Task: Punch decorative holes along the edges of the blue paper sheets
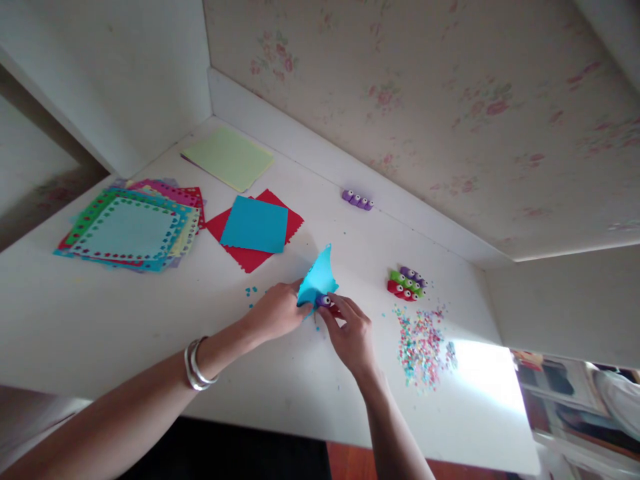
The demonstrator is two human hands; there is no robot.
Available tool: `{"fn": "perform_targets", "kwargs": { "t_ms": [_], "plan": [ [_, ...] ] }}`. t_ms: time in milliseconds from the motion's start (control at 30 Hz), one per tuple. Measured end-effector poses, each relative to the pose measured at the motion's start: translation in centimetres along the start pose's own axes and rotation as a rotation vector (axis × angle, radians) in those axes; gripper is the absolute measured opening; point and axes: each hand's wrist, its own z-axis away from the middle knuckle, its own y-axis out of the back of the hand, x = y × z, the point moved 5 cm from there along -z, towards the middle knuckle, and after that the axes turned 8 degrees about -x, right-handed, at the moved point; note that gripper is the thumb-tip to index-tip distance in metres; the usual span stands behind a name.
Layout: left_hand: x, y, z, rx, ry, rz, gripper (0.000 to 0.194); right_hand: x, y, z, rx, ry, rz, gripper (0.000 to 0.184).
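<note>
My left hand (281,309) grips a bright blue sheet of paper (319,275), which bends upward between my two hands above the desk. At the paper's lower edge my right hand (351,332) has its fingers closed around a small purple paper punch (324,301). A bit of red shows under those fingers, too hidden to make out. Beyond my left hand a flat blue square sheet (255,225) rests on red sheets (240,259) with notched edges. Some tiny blue cut-outs (251,291) lie beside my left hand.
On the left is a pile of punched colored sheets (125,227); pale green paper (230,159) lies behind it. Purple punches (358,200) line up near the wall. More punches (407,285) in purple, green and red stand right, above scattered paper confetti (423,350).
</note>
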Motion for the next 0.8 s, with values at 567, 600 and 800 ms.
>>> {"fn": "perform_targets", "kwargs": {
  "t_ms": [567,600,800],
  "plan": [
    [0.6,4.0,2.8,0.327,-0.074,-0.379,0.041,-1.7,3.3,-4.7,-0.451,-0.180,0.141,0.030],
    [1.0,3.6,2.7,0.314,-0.161,-0.410,0.034,-1.8,3.3,-5.1,-0.479,-0.181,0.155,0.029],
    [0.7,1.3,1.7,0.218,-0.305,-0.425,0.032,-1.6,3.0,-6.1,-0.603,-0.212,0.201,0.028]
  ]
}}
